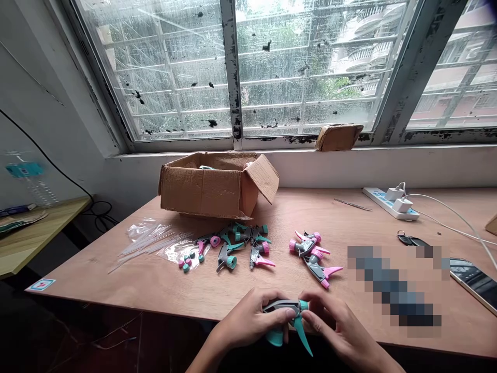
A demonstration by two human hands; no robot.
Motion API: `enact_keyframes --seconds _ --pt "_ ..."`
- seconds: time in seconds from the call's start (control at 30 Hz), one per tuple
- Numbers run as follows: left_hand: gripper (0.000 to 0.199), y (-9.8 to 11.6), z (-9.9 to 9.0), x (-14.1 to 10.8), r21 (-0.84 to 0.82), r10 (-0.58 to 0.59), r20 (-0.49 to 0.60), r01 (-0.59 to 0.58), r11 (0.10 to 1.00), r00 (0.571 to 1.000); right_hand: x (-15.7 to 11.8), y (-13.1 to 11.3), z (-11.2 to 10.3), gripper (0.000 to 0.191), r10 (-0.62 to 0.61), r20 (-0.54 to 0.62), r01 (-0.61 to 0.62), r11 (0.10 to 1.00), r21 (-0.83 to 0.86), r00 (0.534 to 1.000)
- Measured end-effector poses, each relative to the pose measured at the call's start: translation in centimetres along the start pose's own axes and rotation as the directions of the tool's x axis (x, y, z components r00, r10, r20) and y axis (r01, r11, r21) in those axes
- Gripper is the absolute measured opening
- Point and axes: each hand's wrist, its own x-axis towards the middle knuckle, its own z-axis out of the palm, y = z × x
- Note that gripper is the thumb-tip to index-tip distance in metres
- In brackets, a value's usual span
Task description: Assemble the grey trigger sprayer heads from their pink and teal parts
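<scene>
My left hand (252, 317) is closed around the body of a grey and teal trigger spray head (289, 304), just off the table's front edge. Its teal trigger (304, 339) points down, and a teal collar (275, 338) shows under my palm. The thumb and fingers of my right hand (338, 321) pinch the teal nozzle (303, 305) at the front end. On the table beyond lie several grey spray heads with teal or pink parts (256, 235). A pink-and-grey group (312, 254) sits farther right. Small loose teal and pink caps (186, 268) lie left of these.
An open cardboard box (200, 191) stands at the back by the window. Thin clear tubes (143, 246) and plastic bags lie at the left. On the right are a power strip (375, 196) with chargers, tweezers (352, 205), a key fob (413, 240), a phone (476, 282) and a blurred-out object (392, 285).
</scene>
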Motion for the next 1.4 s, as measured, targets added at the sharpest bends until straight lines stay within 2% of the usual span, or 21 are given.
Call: enact_keyframes --seconds 0.1,0.23,0.3,0.43,0.57,0.77,0.83,0.97,1.1,1.4 --pt "0.042 0.0 0.1 0.0 0.029 0.015 0.007 -0.015 0.999 1.0 0.3 -0.3 -0.1 0.031 -0.015 0.032 0.015 1.0 -0.022 0.999" --pt "0.04 0.0 0.3 0.0 0.059 0.019 -0.002 -0.019 0.998 1.0 0.7 -0.5 -0.2 0.048 -0.091 0.032 0.094 0.99 -0.103 0.995" --pt "0.041 -0.1 0.2 0.0 0.053 0.012 0.005 -0.012 0.999 1.0 0.7 -0.5 -0.2 0.051 -0.105 0.031 0.107 0.99 -0.09 0.994" --pt "0.043 -0.1 0.0 0.0 0.037 0.015 0.01 -0.016 0.999 1.0 0.3 -0.4 -0.2 0.035 -0.043 0.038 0.042 0.999 0.008 0.998" --pt "0.043 0.1 0.0 0.0 0.055 0.018 0.011 -0.019 0.998 1.0 0.2 -0.5 -0.3 0.032 -0.03 0.033 0.031 0.998 -0.048 0.999" --pt "0.043 0.1 0.3 0.0 0.111 0.023 0.002 -0.023 0.994 1.0 0.6 -0.7 0.0 0.053 -0.161 0.023 0.163 0.97 -0.181 0.987" --pt "0.042 -0.1 0.3 0.0 0.094 0.02 0.002 -0.02 0.995 1.0 0.5 -0.5 0.1 0.049 -0.154 0.009 0.154 0.977 -0.148 0.988" --pt "0.042 -0.3 0.2 0.1 0.018 0.024 -0.011 -0.024 1.0 1.0 0.1 0.1 0.1 0.031 -0.054 -0.026 0.052 0.996 -0.068 0.998" --pt "0.042 -0.3 0.2 0.2 -0.03 0.018 0.009 -0.018 0.999 1.0 -0.2 0.3 0.1 0.029 -0.04 -0.004 0.039 0.996 -0.082 0.999" --pt "0.04 -0.1 0.2 0.0 0.051 0.037 -0.011 -0.036 0.998 0.999 0.2 0.7 0.3 0.031 -0.078 0.001 0.078 0.995 -0.07 0.997"
